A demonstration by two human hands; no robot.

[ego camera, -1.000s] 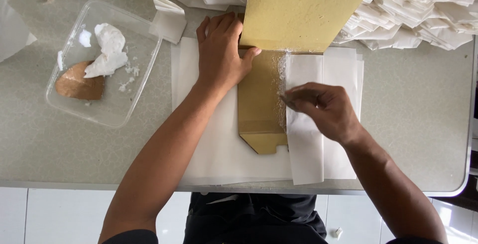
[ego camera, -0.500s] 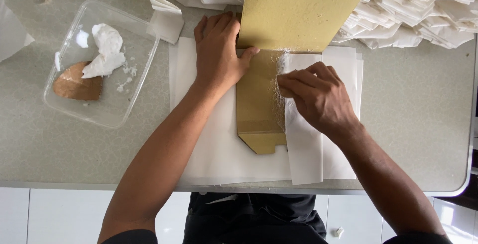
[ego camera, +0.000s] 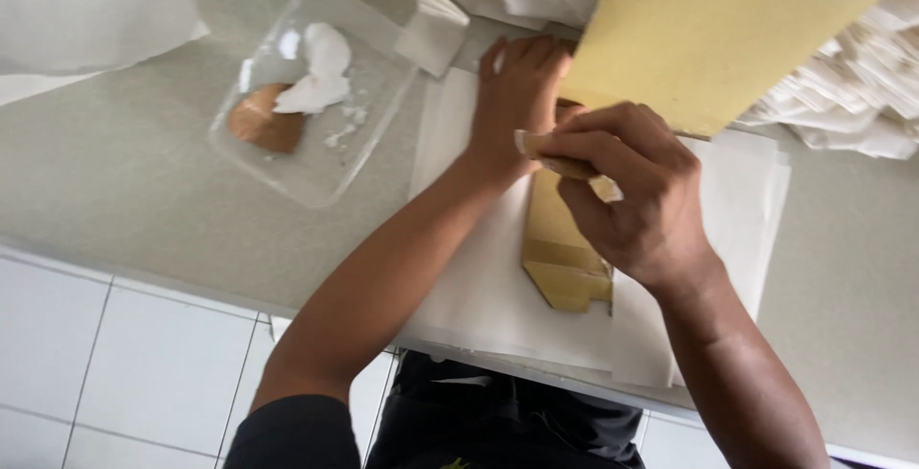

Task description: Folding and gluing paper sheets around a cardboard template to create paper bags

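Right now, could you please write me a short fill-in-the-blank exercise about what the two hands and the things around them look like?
1. The left hand presses flat on the ____ paper bag.
2. The right hand pinches a folded strip above that ____.
3. The clear plastic tray holding white paste lies on the person's ____ side.

Missing words: brown; bag; left

Operator body, as seen from above. Both forearms are bare from wrist to above the elbow. The left hand (ego camera: 517, 96) and right hand (ego camera: 637, 201) are bare: no gloves, rings, watch or wristbands are visible. A dark short sleeve (ego camera: 287, 431) covers the left upper arm, ending above the elbow. The torso carries a dark garment (ego camera: 498, 421) with folds across the front; a small yellow mark sits at its lower edge.
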